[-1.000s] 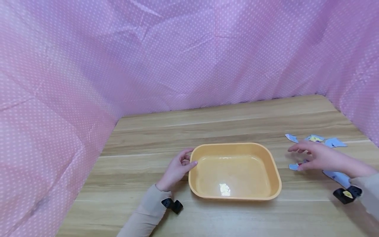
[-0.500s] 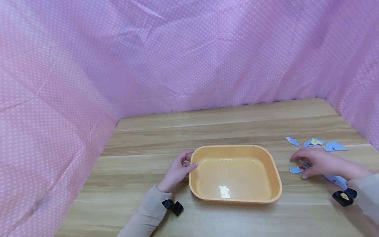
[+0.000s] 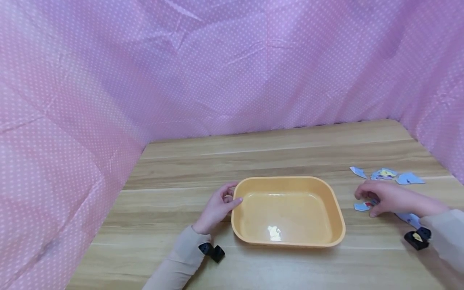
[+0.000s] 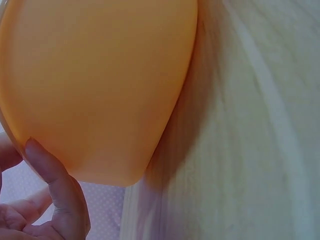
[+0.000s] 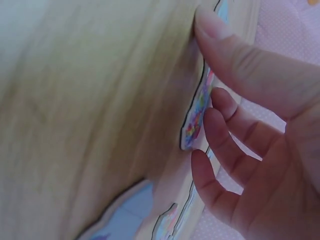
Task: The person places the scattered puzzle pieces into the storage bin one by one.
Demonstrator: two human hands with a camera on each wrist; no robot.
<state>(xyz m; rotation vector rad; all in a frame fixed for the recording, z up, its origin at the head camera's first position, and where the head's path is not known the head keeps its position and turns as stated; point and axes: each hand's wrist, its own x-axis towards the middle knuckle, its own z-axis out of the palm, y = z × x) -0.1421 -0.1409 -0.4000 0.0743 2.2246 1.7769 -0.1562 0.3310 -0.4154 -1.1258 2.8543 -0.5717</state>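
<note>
My left hand [image 3: 214, 207] grips the left rim of a yellow-orange plastic basin [image 3: 288, 237], its thumb over the rim and the other fingers outside. Close up in the left wrist view, the basin [image 4: 110, 90] shows its outer wall beside the fingers. Well to the right, my right hand [image 3: 393, 198] curls over a light-blue puzzle piece [image 3: 361, 207] with a red patch, partly hidden under it. In the right wrist view this colourful flat puzzle piece [image 5: 195, 120] lies on the table between the thumb and curled fingers, which pinch its edges.
Behind the right hand lie a narrow blue piece [image 3: 358, 172], a yellow-patched piece [image 3: 384, 174] and a plain blue piece [image 3: 410, 179]. Another blue piece [image 3: 409, 218] lies by the right wrist. Pink dotted cloth [image 3: 232, 72] hangs around the wooden table [image 3: 174, 169].
My right hand has come down slightly toward the table over the puzzle piece, its thumb shifting nearer me. My left hand keeps its hold on the basin.
</note>
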